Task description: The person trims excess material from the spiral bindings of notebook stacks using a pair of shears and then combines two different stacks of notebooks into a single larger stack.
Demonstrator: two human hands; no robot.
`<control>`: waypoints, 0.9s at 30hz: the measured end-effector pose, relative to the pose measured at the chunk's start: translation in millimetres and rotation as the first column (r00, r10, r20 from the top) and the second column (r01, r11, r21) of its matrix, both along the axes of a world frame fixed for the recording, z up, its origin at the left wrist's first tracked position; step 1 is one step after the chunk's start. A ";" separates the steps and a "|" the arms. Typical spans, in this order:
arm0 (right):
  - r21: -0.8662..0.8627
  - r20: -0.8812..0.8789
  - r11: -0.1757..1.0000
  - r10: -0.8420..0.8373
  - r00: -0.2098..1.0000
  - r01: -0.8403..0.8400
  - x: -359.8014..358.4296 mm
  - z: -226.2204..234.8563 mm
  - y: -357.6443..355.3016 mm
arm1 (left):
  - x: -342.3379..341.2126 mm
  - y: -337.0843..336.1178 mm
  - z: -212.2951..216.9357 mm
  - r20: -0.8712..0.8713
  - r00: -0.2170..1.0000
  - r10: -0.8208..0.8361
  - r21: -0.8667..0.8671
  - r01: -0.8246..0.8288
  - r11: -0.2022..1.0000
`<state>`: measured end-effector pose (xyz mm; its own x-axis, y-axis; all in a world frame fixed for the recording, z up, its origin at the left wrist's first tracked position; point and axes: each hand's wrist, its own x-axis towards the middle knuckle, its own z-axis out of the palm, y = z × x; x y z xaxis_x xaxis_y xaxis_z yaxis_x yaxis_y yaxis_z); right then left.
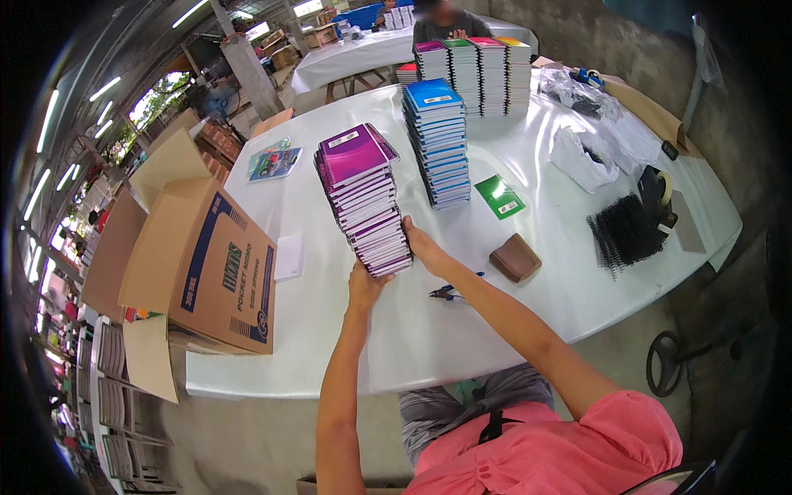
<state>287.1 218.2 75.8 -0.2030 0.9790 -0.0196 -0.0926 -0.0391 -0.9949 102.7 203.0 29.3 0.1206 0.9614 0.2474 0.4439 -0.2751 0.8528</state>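
A tall stack of purple-covered spiral notebooks [367, 210] stands on the white-covered table [330, 355], leaning a little, its top notebooks slightly askew. My left hand [367, 289] grips its lower near-left corner. On the right side, low down, my right hand [422, 246] presses against the same stack, its fingers partly hidden. Just beyond is a stack of blue notebooks [437, 153]. By my right forearm lie a pair of blue-handled cutters [446, 294] and a brown pouch [516, 258]. A single green cover [500, 196] rests farther back.
An open cardboard box [223, 272] occupies the left edge, beside a white pad [289, 257] and colourful booklets [274, 162]. Several more notebook stacks [492, 78] stand at the back, before another person [450, 23]. Black spiral coils [623, 235] and plastic bags [586, 157] lie right.
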 end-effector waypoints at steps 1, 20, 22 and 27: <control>-0.010 0.024 0.998 -0.069 0.997 0.069 -1.6 1.6 7.4 | 4.3 3.8 3.8 -0.016 1.000 -0.005 0.006 0.005 1.000; 0.019 0.589 0.991 -0.117 0.800 0.131 173.3 85.2 37.3 | 42.3 111.9 -25.9 -0.096 0.993 0.068 0.031 -0.065 0.997; 0.063 0.613 0.981 -0.183 0.769 0.183 197.1 79.6 48.1 | 53.1 113.7 -19.4 -0.123 0.989 0.082 0.031 -0.079 0.996; 0.343 0.541 0.917 -0.372 0.754 0.206 217.7 26.5 95.9 | 49.6 127.9 -10.7 0.058 0.998 -0.024 0.009 0.024 1.000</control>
<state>504.8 314.0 102.3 0.0607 0.9756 0.2108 0.5421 0.1451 -0.8277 152.2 330.9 18.6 0.1287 0.9563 0.2624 0.3873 -0.2921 0.8745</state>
